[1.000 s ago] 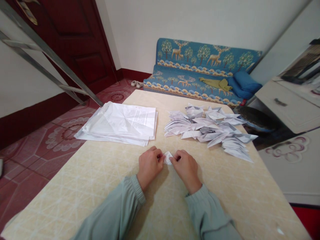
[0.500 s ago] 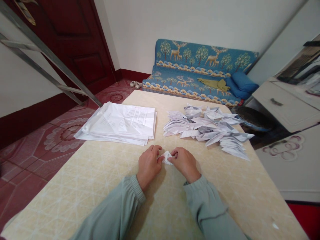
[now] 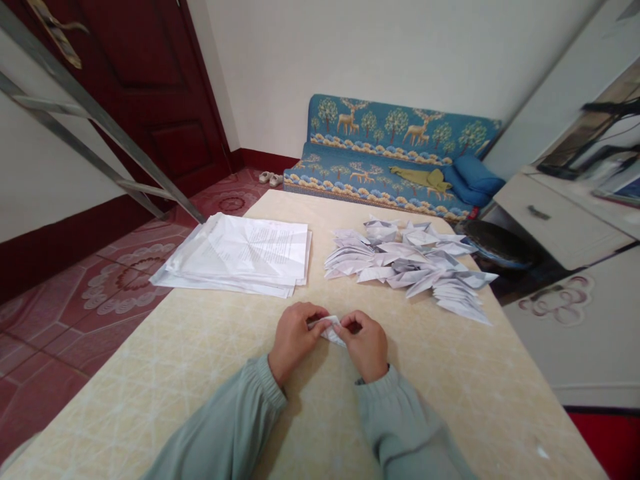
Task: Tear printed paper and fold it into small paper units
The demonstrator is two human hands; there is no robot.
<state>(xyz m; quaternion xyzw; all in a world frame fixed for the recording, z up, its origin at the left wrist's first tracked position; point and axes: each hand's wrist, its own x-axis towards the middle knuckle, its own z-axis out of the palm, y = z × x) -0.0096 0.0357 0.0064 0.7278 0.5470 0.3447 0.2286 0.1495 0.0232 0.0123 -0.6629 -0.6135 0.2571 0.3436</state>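
Note:
A small folded piece of white paper [image 3: 332, 331] is pinched between my two hands, low over the middle of the table. My left hand [image 3: 296, 337] closes on its left side with thumb and fingers. From the right, my right hand [image 3: 366, 341] grips it the same way, and the two thumbs nearly meet on top. My fingers cover much of the paper. Beyond my left hand lies a stack of creased, printed paper sheets [image 3: 245, 257]. Beyond my right hand sits a pile of pointed folded paper pieces [image 3: 400, 260], several nested into one another.
The table [image 3: 210, 373] has a pale yellow patterned cover. Behind it stands a blue sofa [image 3: 365, 150] with a yellow-green cloth [image 3: 423, 177]. A metal ladder [image 3: 120, 140] leans at the left, and a white cabinet [image 3: 565, 220] and dark round stool [image 3: 497, 243] are at the right.
The view has tilted up slightly. Both hands still hold the small paper, and the thumbs have come closer together over it. The stack and pile lie as before.

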